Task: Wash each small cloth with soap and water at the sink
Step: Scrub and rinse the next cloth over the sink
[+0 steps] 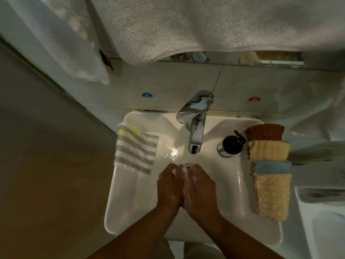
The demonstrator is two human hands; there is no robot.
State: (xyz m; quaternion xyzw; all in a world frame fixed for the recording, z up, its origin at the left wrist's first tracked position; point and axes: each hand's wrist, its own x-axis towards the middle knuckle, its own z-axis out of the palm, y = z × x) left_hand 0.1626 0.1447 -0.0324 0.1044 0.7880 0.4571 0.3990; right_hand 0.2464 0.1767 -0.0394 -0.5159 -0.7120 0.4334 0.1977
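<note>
On the far wall behind the sink are a blue sticker and a red sticker. Their writing is too small to read.

Both arms reach in from the near side and meet over the middle of the bowl. The left hand and the right hand are pressed side by side, backs up, with white foam between them. A small white and dark bit peeks out at the fingertips. I cannot tell if it is a cloth, or if the fingers are gripping it.

The tap is just beyond the fingertips. A striped cloth lies on the left rim, apart from the hands. On the right rim lie a brown cloth, a yellow cloth, a blue cloth and another yellow one, each lying partly over the next. A black soap bottle stands between the tap and these cloths. A big white towel hangs above.
</note>
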